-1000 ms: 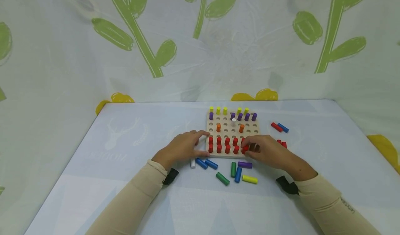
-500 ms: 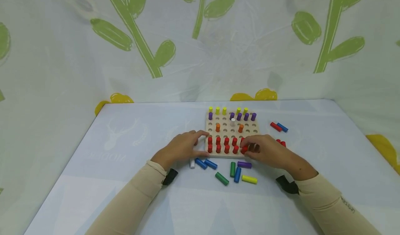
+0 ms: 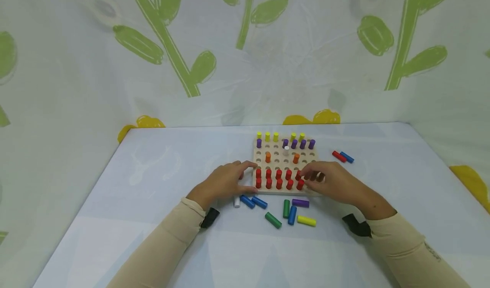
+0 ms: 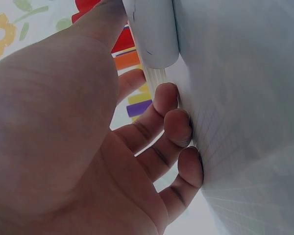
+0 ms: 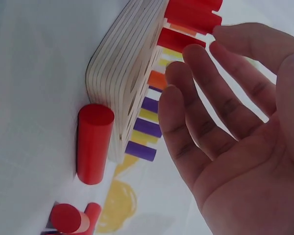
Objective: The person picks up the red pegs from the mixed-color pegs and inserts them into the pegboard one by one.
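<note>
The wooden pegboard (image 3: pixel 281 165) lies flat just right of the head view's centre, on a pale blue-white tabletop (image 3: pixel 214 245). That surface spreads across the lower half of the frame and carries a faint print (image 3: pixel 145 162) at its left and washed-out triangles near the bottom edge. Behind rises a whitish wall covering (image 3: pixel 306 75), slightly creased, drawn with green stems and leaves (image 3: pixel 138 44); yellow shapes (image 3: pixel 326 117) sit along its base, with another at the right edge.

As for writing, small dark lettering (image 3: pixel 432 252) runs along the beige right sleeve (image 3: pixel 409 249), too small to read. The faint print on the tabletop is too blurred to read.

The left hand (image 3: pixel 223 179) touches the board's left edge with thumb and index finger set apart, the other fingers loosely bent. The right hand (image 3: pixel 334 183) is relaxed at the board's lower right and grips nothing; its thumb and fingertips are right by the end red peg (image 3: pixel 300 185).

Two rows of red pegs stand nearest the bottom of the frame; orange, white, purple and yellow ones stand higher up. Below the board lie loose blue, green, purple, white and yellow pegs. A red one and a blue one (image 3: pixel 347 157) lie to its upper right.
</note>
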`<state>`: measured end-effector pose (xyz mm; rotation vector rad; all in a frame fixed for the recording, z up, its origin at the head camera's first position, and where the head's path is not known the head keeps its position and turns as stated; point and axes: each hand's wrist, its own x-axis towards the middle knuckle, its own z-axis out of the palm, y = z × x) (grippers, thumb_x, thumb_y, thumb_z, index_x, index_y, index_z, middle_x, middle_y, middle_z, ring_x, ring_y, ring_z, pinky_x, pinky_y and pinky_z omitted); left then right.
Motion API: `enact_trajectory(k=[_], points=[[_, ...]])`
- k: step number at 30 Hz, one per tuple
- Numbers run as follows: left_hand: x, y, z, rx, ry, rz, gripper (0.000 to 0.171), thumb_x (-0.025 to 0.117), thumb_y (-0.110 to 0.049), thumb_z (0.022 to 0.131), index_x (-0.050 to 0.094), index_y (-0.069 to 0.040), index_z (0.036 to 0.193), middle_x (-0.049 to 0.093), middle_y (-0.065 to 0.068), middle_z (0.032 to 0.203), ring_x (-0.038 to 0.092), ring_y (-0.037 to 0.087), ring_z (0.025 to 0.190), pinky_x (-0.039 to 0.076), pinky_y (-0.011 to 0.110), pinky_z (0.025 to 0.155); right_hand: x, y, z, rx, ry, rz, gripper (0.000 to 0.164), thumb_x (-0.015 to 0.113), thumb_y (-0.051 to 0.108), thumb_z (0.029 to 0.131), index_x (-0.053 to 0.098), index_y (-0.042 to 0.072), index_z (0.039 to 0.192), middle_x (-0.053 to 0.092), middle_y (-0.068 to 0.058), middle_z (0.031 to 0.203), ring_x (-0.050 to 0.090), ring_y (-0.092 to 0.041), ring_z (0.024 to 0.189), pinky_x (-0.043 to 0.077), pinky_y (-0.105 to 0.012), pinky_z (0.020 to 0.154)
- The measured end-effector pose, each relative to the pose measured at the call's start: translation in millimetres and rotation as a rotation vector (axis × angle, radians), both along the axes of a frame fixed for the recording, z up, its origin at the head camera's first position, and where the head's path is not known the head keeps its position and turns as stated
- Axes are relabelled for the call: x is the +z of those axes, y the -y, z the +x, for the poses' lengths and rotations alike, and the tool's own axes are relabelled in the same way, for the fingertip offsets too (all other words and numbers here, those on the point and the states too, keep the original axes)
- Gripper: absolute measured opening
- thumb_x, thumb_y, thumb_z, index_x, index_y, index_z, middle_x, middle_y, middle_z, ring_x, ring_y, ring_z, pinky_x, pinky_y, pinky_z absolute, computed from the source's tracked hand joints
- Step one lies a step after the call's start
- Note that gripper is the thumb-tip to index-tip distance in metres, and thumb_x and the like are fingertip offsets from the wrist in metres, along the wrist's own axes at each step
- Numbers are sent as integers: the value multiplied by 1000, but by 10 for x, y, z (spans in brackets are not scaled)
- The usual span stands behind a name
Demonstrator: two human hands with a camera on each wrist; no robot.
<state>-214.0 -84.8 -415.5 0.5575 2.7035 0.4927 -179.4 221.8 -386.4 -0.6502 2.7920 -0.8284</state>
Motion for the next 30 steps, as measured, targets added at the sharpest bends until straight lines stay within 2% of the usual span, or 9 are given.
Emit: enact_trajectory(k=[5, 12, 21, 24, 30], points=[[-8, -19, 3, -11, -13, -7, 79, 74, -63, 79, 43, -40, 148, 58, -5, 99, 57, 14, 87, 49, 31, 77, 8, -55, 0, -51, -50, -7, 19, 75, 11, 88, 72, 11, 107, 69, 4, 93, 61, -12, 87, 53, -21, 74], [7, -12, 18, 1, -7, -4, 79, 75, -61, 79, 43, -40, 148, 59, -5, 102, 57, 14, 90, 51, 32, 80, 36, -126, -32, -87, -130, -22, 16, 72, 7, 90, 72, 9, 106, 70, 2, 89, 62, -14, 84, 53, -23, 70], [18, -5, 27, 17, -2, 3, 78, 76, -60, 79, 43, -40, 147, 59, -5, 101, 57, 14, 90, 51, 33, 81, 49, -213, -93, -156, -124, -4, 21, 71, 8, 91, 70, 6, 112, 70, -4, 99, 62, -19, 88, 54, -27, 73], [12, 1, 27, 14, -5, 1, 78, 76, -61, 79, 43, -40, 147, 58, -5, 101, 57, 14, 89, 51, 33, 80, 39, -232, -109, -166, -129, -6, 22, 71, 8, 91, 70, 5, 113, 71, -7, 101, 62, -21, 89, 55, -31, 76], [20, 4, 27, 5, -9, 15, 78, 76, -60, 80, 44, -39, 147, 58, -5, 99, 56, 15, 88, 50, 32, 79, 47, -286, -149, -241, -101, 30, 26, 68, 10, 94, 67, 5, 119, 69, -12, 111, 62, -26, 98, 55, -45, 86]])
